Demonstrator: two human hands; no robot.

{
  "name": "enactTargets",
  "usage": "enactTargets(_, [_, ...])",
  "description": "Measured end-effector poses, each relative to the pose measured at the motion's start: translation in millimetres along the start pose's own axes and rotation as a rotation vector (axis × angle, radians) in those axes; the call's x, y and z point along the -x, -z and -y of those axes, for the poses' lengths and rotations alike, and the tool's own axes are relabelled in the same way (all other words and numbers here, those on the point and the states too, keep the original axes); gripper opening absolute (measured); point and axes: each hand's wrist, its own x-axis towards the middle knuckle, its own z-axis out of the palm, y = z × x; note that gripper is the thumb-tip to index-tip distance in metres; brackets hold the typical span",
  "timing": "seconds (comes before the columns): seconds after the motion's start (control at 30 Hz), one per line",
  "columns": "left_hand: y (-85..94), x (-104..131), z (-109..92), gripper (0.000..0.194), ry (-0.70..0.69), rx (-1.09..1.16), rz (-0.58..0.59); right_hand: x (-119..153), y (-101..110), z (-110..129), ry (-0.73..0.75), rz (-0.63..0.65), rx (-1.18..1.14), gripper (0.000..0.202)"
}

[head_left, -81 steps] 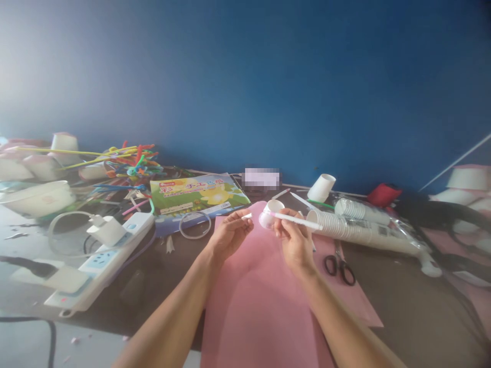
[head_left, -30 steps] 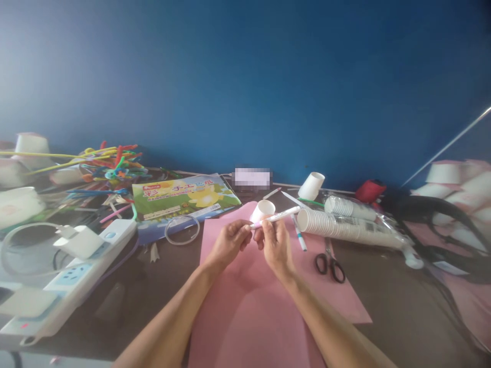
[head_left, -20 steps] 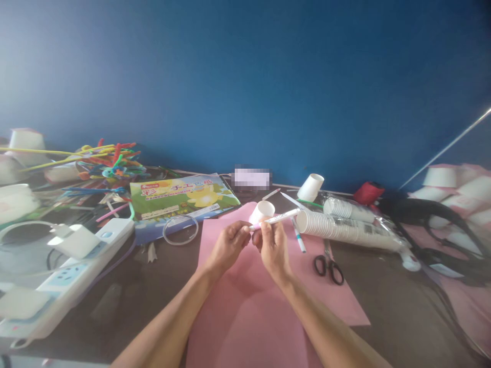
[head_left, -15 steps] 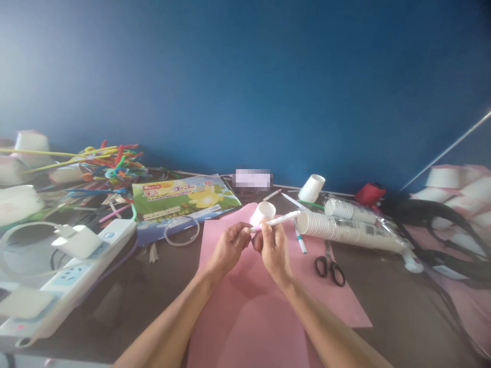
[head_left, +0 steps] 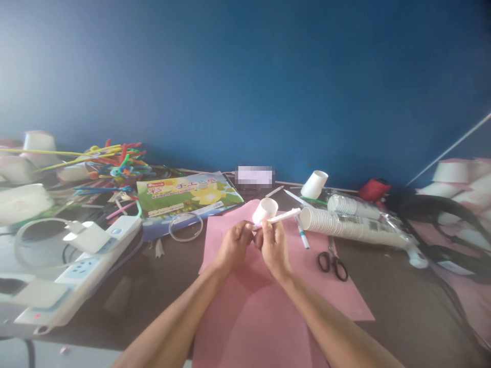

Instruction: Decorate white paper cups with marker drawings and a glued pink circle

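Nearest the camera, the pink paper (head_left: pixel 249 317) runs out of view under both forearms. Up toward its far edge, both hands are on one marker (head_left: pixel 286 215). Left hand (head_left: pixel 233 246) has thumb and fingers pinched on the pinkish end, right hand (head_left: pixel 275 251) is pinched on the barrel. No gap on either, though the fingers underneath are hidden.

I'd guess it's super light, stiff, a bit slick, pretty tough to break. Mid-barrel is where I'd grab it, other hand on the pinkish end.

Scissors (head_left: pixel 333 257) lie at the paper's right edge, well apart from the marker. A blue-banded pen (head_left: pixel 302 234) is just right of the hands, by the paper's far right corner. White end of the marker points at the cup stack (head_left: pixel 345 225), kinda close. Biggest obstacle is the cup (head_left: pixel 265 208) right behind the marker; can't tell if they touch.

Farther back: booklet (head_left: pixel 187 197) beyond the paper's far left corner, plus a spare cup (head_left: pixel 314 184) near the table's (head_left: pixel 387 301) back edge.
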Motion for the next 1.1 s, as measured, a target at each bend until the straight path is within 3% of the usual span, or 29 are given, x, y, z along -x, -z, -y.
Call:
enactTargets(0.27, [5.7, -7, -3, 0.045, -0.056, 0.107, -0.012, -4, 1, 12, -0.071, -0.027, -0.153, 0.034])
enactTargets(0.47, [10.0, -12, 4, 0.044, -0.062, 0.114, -0.184, -24, 26, 19, -0.089, -0.226, -0.304, 0.030])
enactTargets(0.67, [9.4, -11, 13, 0.042, -0.044, -0.032, -0.148, -46, 43, 20, -0.183, -0.298, -0.238, 0.022])
enactTargets(0.73, [10.0, -11, 14, 0.043, -0.057, -0.064, -0.138, -52, 49, 19, -0.172, -0.295, -0.134, 0.024])
enactTargets(0.8, [10.6, -11, 14, 0.043, -0.066, -0.086, -0.134, -58, 58, 18, -0.161, -0.265, 0.116, 0.029])
enactTargets(0.93, [10.7, -11, 14, 0.040, -0.064, -0.114, -0.129, -74, 73, 16, -0.211, -0.109, 0.556, 0.036])
enactTargets(1.1, [10.2, -9, 14, 0.031, -0.094, -0.163, -0.148, -83, 67, 2, -0.244, 0.072, 0.860, 0.046])
